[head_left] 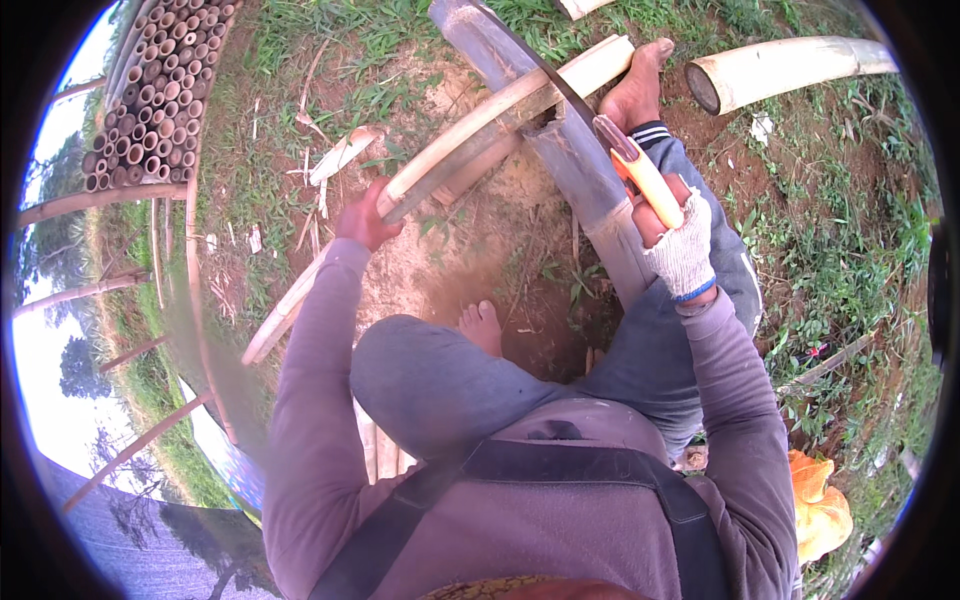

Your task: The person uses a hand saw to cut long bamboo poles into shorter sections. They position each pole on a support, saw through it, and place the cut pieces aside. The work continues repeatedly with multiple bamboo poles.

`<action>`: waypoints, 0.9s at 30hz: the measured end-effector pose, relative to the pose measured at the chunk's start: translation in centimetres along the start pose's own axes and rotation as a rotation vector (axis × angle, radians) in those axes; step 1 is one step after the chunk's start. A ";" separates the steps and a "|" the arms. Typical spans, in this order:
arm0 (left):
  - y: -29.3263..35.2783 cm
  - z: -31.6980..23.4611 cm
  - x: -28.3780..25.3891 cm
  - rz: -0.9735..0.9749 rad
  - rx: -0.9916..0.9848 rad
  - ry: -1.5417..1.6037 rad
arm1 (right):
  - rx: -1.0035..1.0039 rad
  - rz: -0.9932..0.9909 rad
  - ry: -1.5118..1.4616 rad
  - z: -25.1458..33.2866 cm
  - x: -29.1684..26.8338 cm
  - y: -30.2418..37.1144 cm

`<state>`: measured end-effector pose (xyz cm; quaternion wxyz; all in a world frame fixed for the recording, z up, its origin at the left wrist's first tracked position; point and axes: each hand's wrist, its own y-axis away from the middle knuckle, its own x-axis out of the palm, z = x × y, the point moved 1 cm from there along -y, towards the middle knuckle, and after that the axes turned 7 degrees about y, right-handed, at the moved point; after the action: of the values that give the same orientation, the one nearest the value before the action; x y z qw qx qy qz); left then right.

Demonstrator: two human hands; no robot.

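A long split piece of bamboo (475,125) lies slantwise across a thick grey bamboo pole (590,190). My bare left hand (368,215) is closed round the split piece, which carries on past it to the lower left. In my right hand (672,222), which wears a white knitted glove, is the yellow-orange handle of a handsaw (645,178). The saw's dark, curved blade stretches up and left over the split bamboo near its far end. From this view I cannot tell how deep the blade sits. My right foot (638,88) is beside that far end.
A cut bamboo log (790,75) lies at the upper right on grass. Stacked bamboo tubes (160,95) fill a rack at the upper left. A pale bamboo scrap (343,155) lies on the soil, and an orange bag (818,505) sits at the lower right.
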<state>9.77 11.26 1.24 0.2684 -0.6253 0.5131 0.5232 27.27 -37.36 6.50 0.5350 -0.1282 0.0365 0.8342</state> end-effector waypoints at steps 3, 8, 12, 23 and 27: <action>0.6 0.6 -0.1 0.006 -0.019 0.019 | -0.647 0.011 0.783 2.0 -2.3 2.0; 0.5 0.0 0.1 0.029 -0.065 -0.011 | -0.129 -0.054 0.287 1.0 -1.8 3.9; 0.1 0.7 0.3 0.037 -0.041 -0.029 | -0.101 -0.085 0.231 0.7 1.8 -2.9; 0.3 -0.8 -0.1 0.019 -0.035 -0.030 | -0.086 -0.039 0.282 0.3 -1.1 2.6; 0.2 -0.5 -0.8 0.014 -0.020 -0.019 | 0.093 0.025 0.300 0.0 1.1 -2.5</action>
<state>9.83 11.04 2.17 0.2632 -0.6193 0.5097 0.5360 29.05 -35.35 6.46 0.5186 -0.2260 0.1564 0.8097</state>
